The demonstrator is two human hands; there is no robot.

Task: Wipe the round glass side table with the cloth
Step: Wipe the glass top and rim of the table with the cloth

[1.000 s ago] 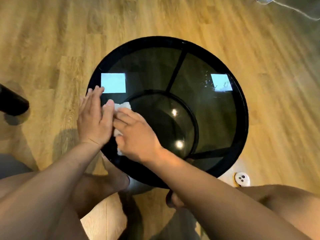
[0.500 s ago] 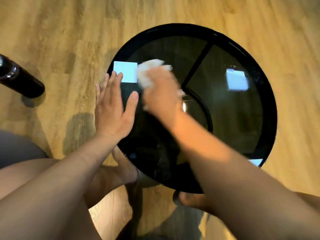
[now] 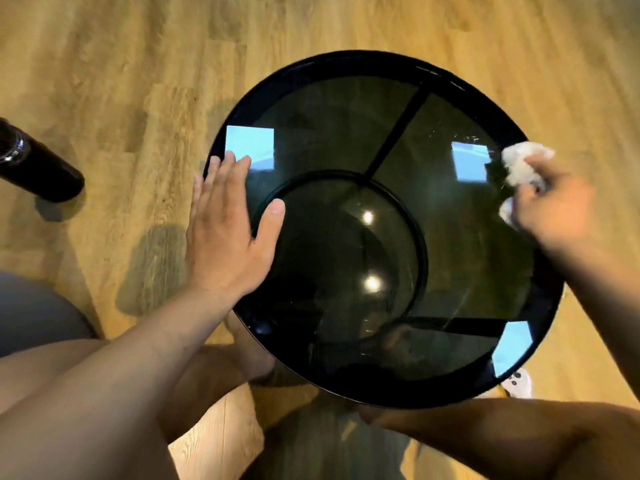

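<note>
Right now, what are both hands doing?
Left hand: open, flat on the round dark glass side table.
Right hand: gripping the crumpled white cloth.

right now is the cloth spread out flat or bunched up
Bunched up. The cloth shows as a crumpled white wad gripped in the right hand at the glass table's right edge.

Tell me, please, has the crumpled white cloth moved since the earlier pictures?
Yes. The crumpled white cloth, gripped by the right hand, has swept across the round black-rimmed glass table, from beside the flat left hand to the right rim.
</note>
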